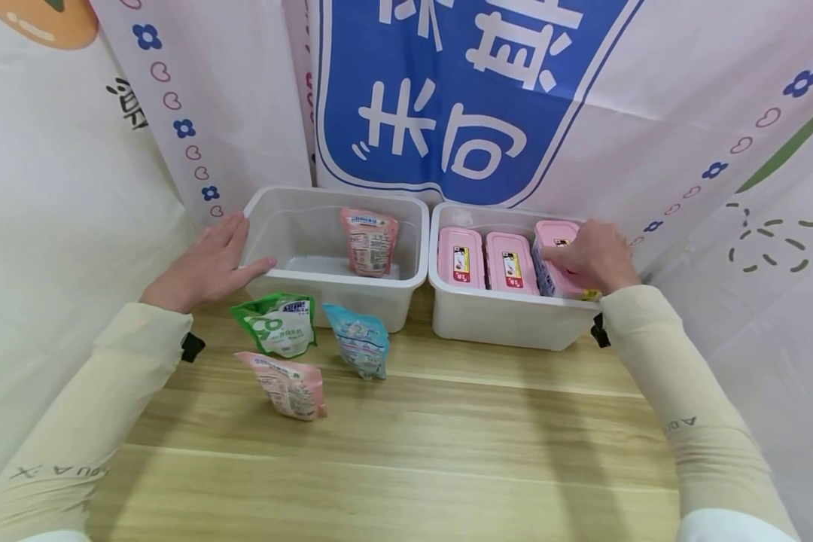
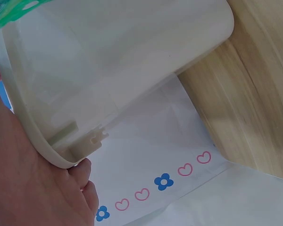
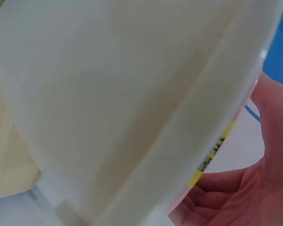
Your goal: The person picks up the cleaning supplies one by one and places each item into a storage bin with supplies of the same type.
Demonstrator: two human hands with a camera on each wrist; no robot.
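My left hand (image 1: 206, 267) rests at the left front corner of the left white plastic bin (image 1: 339, 282), thumb over its front rim. A pink pouch (image 1: 370, 245) stands inside that bin. My right hand (image 1: 599, 254) grips a pink-lidded box (image 1: 557, 282) at the right side of the right bin (image 1: 501, 320); the box sits tilted, its top end raised. Two more boxes, a left one (image 1: 461, 260) and a middle one (image 1: 511, 263), stand beside it. In the right wrist view, the bin wall hides most of the held box, and my right hand (image 3: 269, 174) curves round it.
On the wooden table (image 1: 406, 459) in front of the left bin stand a green-and-white pouch (image 1: 281, 327), a blue pouch (image 1: 360, 342) and another pink pouch (image 1: 287, 388). A printed cloth (image 1: 549, 143) hangs close behind both bins.
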